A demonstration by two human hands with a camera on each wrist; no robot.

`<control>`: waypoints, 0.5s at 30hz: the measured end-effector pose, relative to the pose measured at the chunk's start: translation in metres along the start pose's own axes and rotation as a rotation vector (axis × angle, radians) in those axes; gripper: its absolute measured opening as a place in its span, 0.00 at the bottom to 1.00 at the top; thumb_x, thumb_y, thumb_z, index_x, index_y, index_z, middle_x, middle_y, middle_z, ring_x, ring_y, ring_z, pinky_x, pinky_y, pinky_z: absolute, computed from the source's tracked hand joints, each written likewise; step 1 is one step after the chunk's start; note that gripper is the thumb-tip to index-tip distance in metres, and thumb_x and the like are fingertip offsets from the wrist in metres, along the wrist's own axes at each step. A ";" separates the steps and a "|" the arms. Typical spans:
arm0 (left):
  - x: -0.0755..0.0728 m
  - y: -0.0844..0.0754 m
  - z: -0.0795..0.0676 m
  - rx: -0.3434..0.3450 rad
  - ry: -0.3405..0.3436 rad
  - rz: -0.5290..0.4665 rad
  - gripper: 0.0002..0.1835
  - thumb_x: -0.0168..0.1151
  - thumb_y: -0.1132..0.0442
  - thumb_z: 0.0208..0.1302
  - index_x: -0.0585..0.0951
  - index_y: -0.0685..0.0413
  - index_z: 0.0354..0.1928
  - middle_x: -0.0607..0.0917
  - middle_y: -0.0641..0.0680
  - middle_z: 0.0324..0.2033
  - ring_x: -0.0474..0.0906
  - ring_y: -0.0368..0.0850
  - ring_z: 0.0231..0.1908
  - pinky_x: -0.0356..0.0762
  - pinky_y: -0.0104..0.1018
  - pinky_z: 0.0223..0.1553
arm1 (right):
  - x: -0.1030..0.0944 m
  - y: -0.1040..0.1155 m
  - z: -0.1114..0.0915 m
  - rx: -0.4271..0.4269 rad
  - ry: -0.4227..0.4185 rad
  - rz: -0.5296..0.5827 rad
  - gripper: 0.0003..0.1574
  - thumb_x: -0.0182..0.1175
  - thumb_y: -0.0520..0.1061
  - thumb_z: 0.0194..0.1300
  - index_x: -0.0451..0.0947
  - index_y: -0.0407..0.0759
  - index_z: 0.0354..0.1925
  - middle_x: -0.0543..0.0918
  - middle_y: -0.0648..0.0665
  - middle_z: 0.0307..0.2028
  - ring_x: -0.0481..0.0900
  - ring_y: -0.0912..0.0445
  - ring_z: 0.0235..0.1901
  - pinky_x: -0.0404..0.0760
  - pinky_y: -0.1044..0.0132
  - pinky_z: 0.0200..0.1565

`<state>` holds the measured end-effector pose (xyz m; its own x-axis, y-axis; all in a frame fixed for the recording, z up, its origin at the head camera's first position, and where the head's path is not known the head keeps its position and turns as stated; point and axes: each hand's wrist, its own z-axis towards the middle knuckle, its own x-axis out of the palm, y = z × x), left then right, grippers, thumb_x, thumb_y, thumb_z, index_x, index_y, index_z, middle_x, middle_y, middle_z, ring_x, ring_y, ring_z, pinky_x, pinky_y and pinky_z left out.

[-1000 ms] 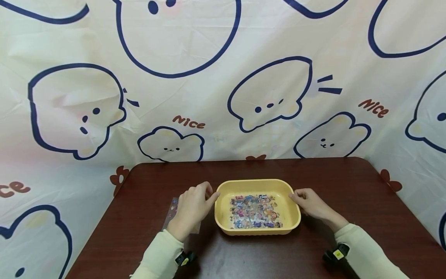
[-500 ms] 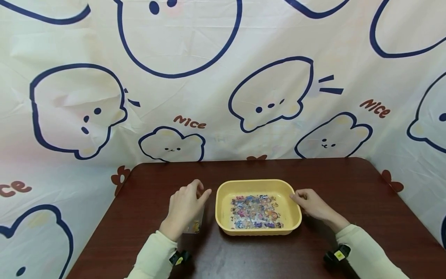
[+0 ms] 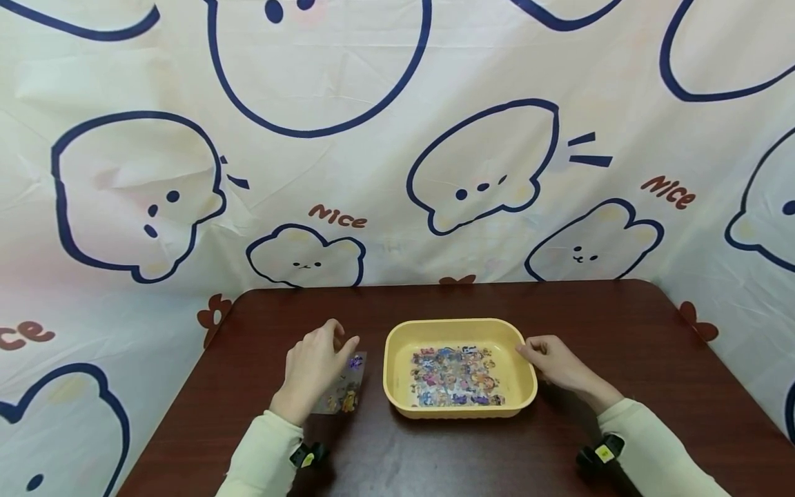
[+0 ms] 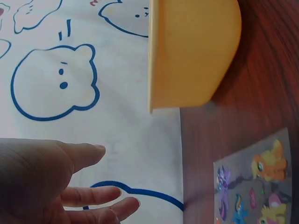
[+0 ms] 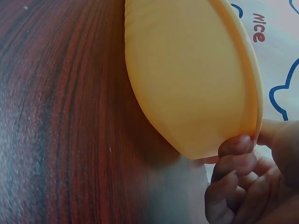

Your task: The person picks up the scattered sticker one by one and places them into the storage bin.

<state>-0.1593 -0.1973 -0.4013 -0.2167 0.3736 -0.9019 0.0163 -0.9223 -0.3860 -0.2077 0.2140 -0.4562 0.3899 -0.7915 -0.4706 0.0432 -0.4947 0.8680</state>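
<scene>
A yellow plastic basin (image 3: pixel 459 413) sits on the table, with many small cartoon stickers (image 3: pixel 456 376) spread over its bottom. My right hand (image 3: pixel 553 359) pinches the basin's right rim between thumb and curled fingers, as the right wrist view shows up close. To the left of the basin, my left hand (image 3: pixel 315 366) hovers with relaxed fingers and holds nothing. Under and beside it lies a clear sticker sheet (image 3: pixel 349 395) with colourful pony figures, partly hidden by the hand in the head view. In the left wrist view the sheet (image 4: pixel 254 182) lies flat below the basin's end.
The dark reddish-brown wooden table (image 3: pixel 447 455) extends around the basin on all sides. Behind it hangs a pale cloth (image 3: pixel 385 172) printed with blue-outlined cartoon animals. Dark wrist cameras are strapped at both light sleeves (image 3: pixel 658 449).
My left hand has let go of the basin's left rim and moved left, away from it. More of the sticker sheet now shows. The right hand stays on the rim.
</scene>
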 end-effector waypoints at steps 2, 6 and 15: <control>0.000 0.003 0.001 0.004 -0.001 0.005 0.20 0.66 0.45 0.67 0.81 0.56 0.43 0.81 0.50 0.24 0.72 0.42 0.20 0.68 0.35 0.20 | 0.000 0.000 0.000 -0.002 0.000 0.001 0.25 0.50 0.51 0.80 0.70 0.36 0.27 0.66 0.52 0.14 0.63 0.61 0.13 0.65 0.69 0.18; 0.001 0.011 0.004 -0.009 0.009 0.026 0.21 0.65 0.44 0.67 0.81 0.57 0.45 0.82 0.52 0.26 0.73 0.43 0.21 0.69 0.37 0.21 | 0.000 0.000 0.000 0.005 0.000 0.013 0.26 0.50 0.52 0.80 0.70 0.36 0.28 0.66 0.51 0.14 0.62 0.60 0.12 0.65 0.69 0.18; 0.000 0.029 0.006 -0.049 0.083 0.078 0.22 0.62 0.44 0.69 0.80 0.58 0.45 0.82 0.52 0.25 0.73 0.45 0.20 0.69 0.39 0.22 | 0.000 0.003 0.000 0.007 -0.004 0.008 0.25 0.51 0.51 0.79 0.70 0.34 0.29 0.66 0.51 0.15 0.63 0.61 0.13 0.65 0.68 0.18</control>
<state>-0.1644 -0.2246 -0.4115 -0.1314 0.3100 -0.9416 0.0782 -0.9437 -0.3215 -0.2073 0.2130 -0.4535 0.3868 -0.7968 -0.4642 0.0338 -0.4908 0.8706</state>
